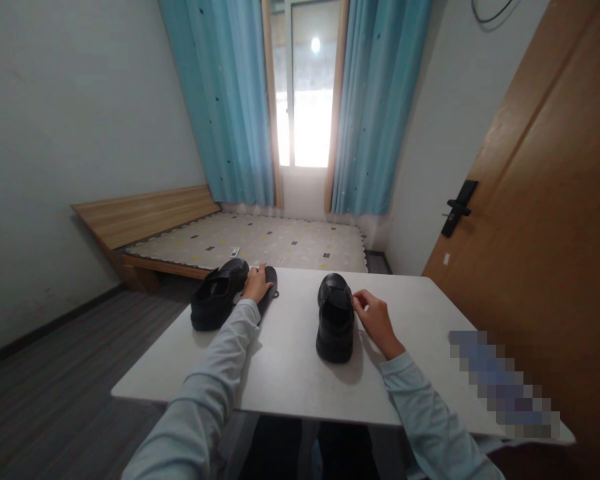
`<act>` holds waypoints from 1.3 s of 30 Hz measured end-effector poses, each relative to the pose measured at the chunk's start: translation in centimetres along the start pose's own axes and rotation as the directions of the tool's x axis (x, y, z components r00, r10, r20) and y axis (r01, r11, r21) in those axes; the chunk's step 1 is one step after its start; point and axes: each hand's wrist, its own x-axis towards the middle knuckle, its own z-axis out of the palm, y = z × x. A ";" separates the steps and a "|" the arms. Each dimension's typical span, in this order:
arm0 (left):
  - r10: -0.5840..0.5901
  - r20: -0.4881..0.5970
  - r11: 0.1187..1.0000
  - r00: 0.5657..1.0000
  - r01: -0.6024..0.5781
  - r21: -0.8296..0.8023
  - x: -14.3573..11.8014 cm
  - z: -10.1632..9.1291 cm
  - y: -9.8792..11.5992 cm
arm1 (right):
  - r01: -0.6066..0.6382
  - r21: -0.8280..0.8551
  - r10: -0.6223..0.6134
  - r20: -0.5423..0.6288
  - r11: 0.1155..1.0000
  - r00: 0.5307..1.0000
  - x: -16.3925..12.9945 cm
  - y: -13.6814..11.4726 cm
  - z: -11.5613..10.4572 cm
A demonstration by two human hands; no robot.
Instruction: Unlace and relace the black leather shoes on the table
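A black shoe [335,323] stands upright on the white table [295,373], its heel towards me. My right hand [374,316] is at its right side, thumb and forefinger pinched together on the upper's edge; the exact part between the fingertips is too small to make out. A second black shoe [218,297] stands at the table's left, toe pointing away. Just right of it lies a flat, dark, elongated object [271,280] with a small loop at its side. My left hand [257,285] rests over this object, thumb and forefinger apart, partly hiding it.
Past the table's far edge is a bed [300,243] with a small white item [235,252] on its mattress. A wooden door [540,167] with a black handle stands at the right. A blurred-out patch [503,380] covers something on the table's right side.
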 end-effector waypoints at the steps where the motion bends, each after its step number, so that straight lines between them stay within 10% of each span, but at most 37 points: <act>1: 0.001 -0.007 1.000 1.000 -0.001 -0.014 0.0 -0.3 0.2 | 0.002 0.002 -0.002 0.000 1.000 1.000 0.0 0.0 0.0; 16: 0.030 -0.173 0.994 0.985 -0.048 -0.097 -0.2 -7.3 4.2 | -0.003 -0.021 0.003 -0.001 1.000 1.000 0.0 0.2 0.2; 27: 0.327 -0.134 0.945 0.935 -0.328 0.019 -4.9 -15.1 8.8 | 0.017 0.091 -0.014 -0.037 0.996 0.999 -0.4 -0.5 0.4; 32: 0.493 -0.153 0.843 0.857 -0.513 -0.161 -7.5 -18.2 10.4 | 0.122 0.111 -0.116 -0.064 0.986 0.991 -0.2 -0.9 0.8; 39: 0.526 -0.122 0.627 0.842 -0.481 -0.613 -8.9 -19.7 12.1 | 0.206 0.029 -0.207 0.068 0.978 0.976 1.7 -0.9 0.7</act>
